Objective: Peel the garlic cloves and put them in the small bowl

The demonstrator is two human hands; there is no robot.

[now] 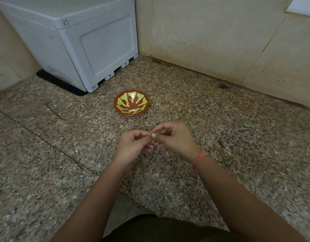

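Observation:
A small red bowl (131,103) with a yellow-green petal pattern sits on the speckled granite counter (220,137). A few pale garlic pieces (133,111) lie at its near inner side. Just in front of the bowl, my left hand (135,143) and my right hand (175,137) meet above the counter. Both pinch one pale garlic clove (153,135) between their fingertips. Most of the clove is hidden by the fingers.
A grey plastic appliance (77,42) stands at the back left on a black mat (61,82). Beige tiled walls (211,37) close the corner behind the bowl. The counter's front edge has a notch near my body.

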